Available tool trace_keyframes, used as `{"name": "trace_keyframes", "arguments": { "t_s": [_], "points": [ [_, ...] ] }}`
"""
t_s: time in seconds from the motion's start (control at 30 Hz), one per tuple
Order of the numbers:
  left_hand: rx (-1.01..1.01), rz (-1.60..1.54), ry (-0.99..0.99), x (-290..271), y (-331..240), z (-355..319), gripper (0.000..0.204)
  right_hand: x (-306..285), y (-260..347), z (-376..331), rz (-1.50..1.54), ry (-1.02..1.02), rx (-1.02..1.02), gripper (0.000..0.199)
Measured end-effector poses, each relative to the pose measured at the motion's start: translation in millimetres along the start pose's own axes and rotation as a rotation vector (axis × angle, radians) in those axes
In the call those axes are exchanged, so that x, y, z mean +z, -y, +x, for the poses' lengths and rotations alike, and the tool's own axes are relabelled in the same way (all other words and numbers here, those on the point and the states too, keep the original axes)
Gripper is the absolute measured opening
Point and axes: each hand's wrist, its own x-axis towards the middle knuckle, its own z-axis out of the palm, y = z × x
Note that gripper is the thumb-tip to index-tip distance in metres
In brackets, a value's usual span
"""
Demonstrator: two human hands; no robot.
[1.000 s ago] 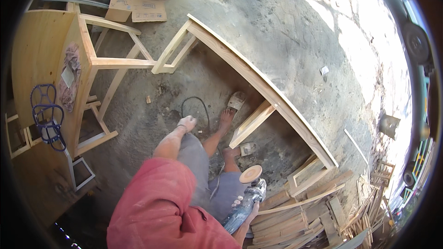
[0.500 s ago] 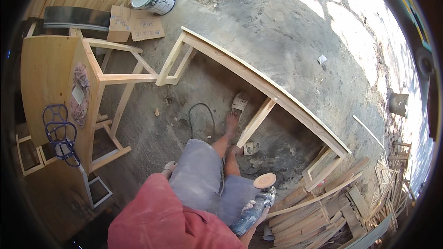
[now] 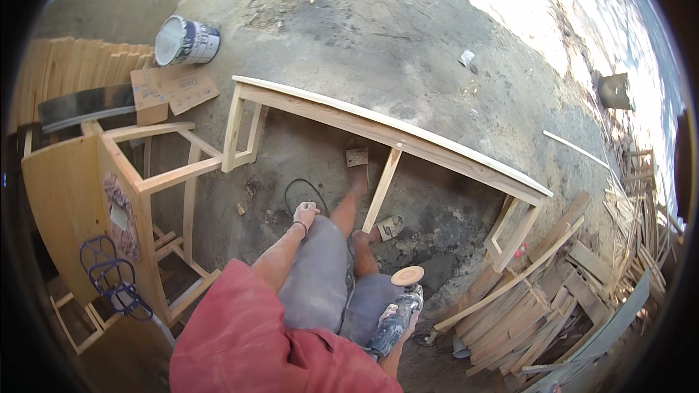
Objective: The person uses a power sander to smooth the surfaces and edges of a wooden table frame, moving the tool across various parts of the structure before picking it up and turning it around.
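grey concrete floor (image 3: pixel 328 36), dusty and stained with dark patches, spreads under all the work, and strong sunlight falls on its far right part. the right hand (image 3: pixel 412 323) is closed firmly around the body of a power tool (image 3: pixel 391 329), whose round disc (image 3: pixel 408 276) points away from the person. the left hand (image 3: pixel 306 212) is bent with curled fingers beside the left knee; nothing shows in it, but its palm is hidden, so i cannot tell surely.

just beyond the knees is the long wooden frame (image 3: pixel 393 143), crossing from left to right, and its middle leg (image 3: pixel 381 189) reaches toward the person, between the two sandals (image 3: pixel 357 158).

in my judgement, if the disc is turning, it could catch the grey shorts (image 3: pixel 313 269), because the tool is held so near the right knee. also the dark cord (image 3: pixel 287 193) makes a loop near the left foot, and a careless step could pull it.

the frame is pale, with straight edges and visible grain; the disc is flat and tan; the tool looks powdered. at right, rough thin boards (image 3: pixel 502 320) lie in an untidy heap.
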Motion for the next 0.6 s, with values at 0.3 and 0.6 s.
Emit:
{"name": "trace_keyframes", "arguments": {
  "t_s": [0.3, 0.6],
  "points": [
    [-0.265, -0.391, 0.055, 243, -207, 26, 0.097, 55, -33, 37, -0.066, -0.093, -0.171, 0.065],
    [-0.543, -0.342, -0.273, 301, -311, 59, 0.151, 96, -92, 39, -0.153, 0.023, -0.344, 0.059]
  ]
}}
